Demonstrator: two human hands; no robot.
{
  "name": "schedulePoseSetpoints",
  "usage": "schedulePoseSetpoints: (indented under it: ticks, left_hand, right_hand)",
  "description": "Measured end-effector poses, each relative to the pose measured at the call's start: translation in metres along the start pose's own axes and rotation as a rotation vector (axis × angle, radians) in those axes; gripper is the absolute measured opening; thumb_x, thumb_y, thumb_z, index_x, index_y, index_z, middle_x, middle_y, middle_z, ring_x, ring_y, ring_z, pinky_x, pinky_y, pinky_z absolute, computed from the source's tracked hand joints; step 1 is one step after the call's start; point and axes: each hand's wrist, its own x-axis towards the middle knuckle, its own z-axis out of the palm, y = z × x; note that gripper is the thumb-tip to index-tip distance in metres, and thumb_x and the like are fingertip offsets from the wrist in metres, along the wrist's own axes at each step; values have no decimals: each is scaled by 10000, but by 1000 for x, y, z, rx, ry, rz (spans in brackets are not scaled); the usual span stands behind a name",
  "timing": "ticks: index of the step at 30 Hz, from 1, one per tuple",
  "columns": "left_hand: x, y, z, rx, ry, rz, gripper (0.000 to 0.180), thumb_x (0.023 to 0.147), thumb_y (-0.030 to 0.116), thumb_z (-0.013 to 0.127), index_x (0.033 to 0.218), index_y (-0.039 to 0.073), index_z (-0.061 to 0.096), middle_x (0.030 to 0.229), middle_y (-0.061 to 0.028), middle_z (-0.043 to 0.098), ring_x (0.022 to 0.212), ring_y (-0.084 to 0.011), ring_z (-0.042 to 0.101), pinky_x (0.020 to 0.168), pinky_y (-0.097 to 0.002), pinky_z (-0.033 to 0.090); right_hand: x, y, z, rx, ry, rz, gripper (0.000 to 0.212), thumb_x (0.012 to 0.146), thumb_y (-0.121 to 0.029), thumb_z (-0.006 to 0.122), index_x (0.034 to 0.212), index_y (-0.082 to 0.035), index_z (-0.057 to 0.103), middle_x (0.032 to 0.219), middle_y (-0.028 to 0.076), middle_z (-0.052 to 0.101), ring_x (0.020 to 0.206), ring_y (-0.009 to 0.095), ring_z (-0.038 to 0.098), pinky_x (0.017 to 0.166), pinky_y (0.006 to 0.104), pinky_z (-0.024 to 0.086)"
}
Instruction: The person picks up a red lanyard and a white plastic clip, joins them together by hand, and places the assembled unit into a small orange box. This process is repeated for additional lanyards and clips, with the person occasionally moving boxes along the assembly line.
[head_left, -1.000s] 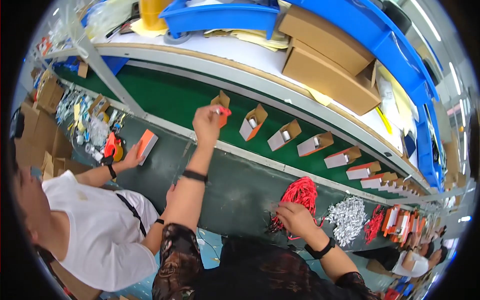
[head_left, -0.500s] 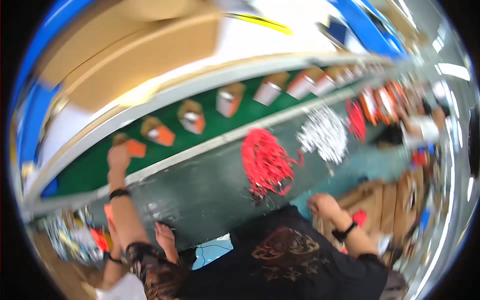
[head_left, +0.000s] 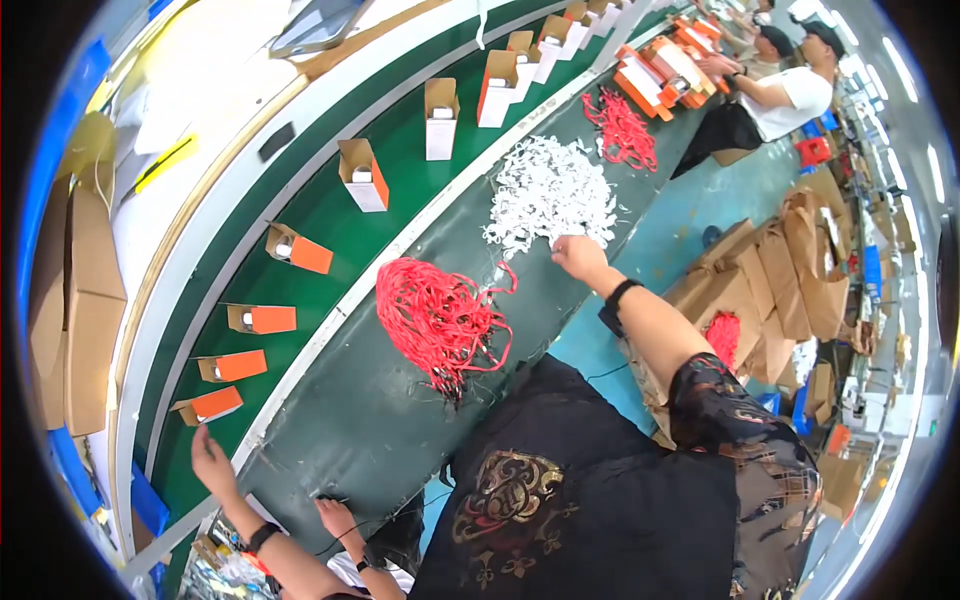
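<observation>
I have the red cords (head_left: 435, 320) nearest, heaped on the dark bench (head_left: 330, 430); they look tangled, so tugging one strand could drag others along. Beyond them is the heap of white pieces (head_left: 555, 195), near the bench edge, where a careless sweep could spill some. My right hand (head_left: 580, 258) is at that heap's near side, arm reaching out sideways, fingers curled together; from this far off I cannot tell whether they pinch a piece. My left hand (head_left: 210, 465) sits at the end of an outstretched forearm, fingers loosely spread, nothing visible in them. The fingertips are just beside an open box (head_left: 218, 404) on the green belt (head_left: 335, 290); contact is unclear, but a bump could shift it or bend its flap. Farthest away, a smaller red heap (head_left: 620, 130) lies past the white one.
</observation>
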Motion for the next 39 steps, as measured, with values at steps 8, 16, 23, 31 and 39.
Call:
schedulePoseSetpoints:
  ticks: [8, 16, 23, 31, 39]
  left_hand:
    - [-116, 238, 142, -759, -11, -272, 115, 937, 81, 666, 1027, 17, 700, 987, -47, 701, 919, -108, 633, 841, -257, 504]
    - [-89, 434, 261, -460, -380, 64, 171, 836, 156, 748, 972, 53, 731, 838, -90, 703, 749, -179, 678, 693, -294, 537]
    - [-65, 496, 330, -69, -481, 487, 201, 763, 265, 768, 912, 137, 722, 877, -53, 658, 943, -269, 642, 779, -418, 523]
    - [-43, 493, 343, 351, -846, 355, 346, 771, 303, 777, 1068, 143, 695, 1149, -127, 599, 1161, -318, 564, 905, -433, 525]
    - [-45, 473, 281, 99, -672, 240, 261, 821, 358, 720, 995, 167, 746, 888, -115, 727, 853, -351, 688, 774, -470, 536]
  right_hand:
    - [86, 26, 27, -238, 178, 81, 283, 816, -147, 679, 1093, -97, 650, 932, 191, 706, 883, 356, 692, 790, 452, 543]
    - [66, 44, -3, 697, -66, 254, 393, 885, -84, 590, 1278, -94, 575, 881, 149, 700, 674, 221, 648, 555, 346, 493]
    - [2, 39, -71, 1716, -392, 374, 343, 991, -53, 435, 1319, -80, 532, 820, 35, 643, 559, 80, 493, 528, 242, 407]
    - [-67, 77, -61, 1697, -247, 334, 299, 955, -33, 425, 1146, -57, 654, 817, 28, 656, 601, 64, 521, 563, 216, 410]
    - [-72, 70, -51, 1577, -325, 357, 289, 948, -60, 444, 1126, -60, 671, 801, 26, 651, 572, 59, 502, 536, 208, 412]
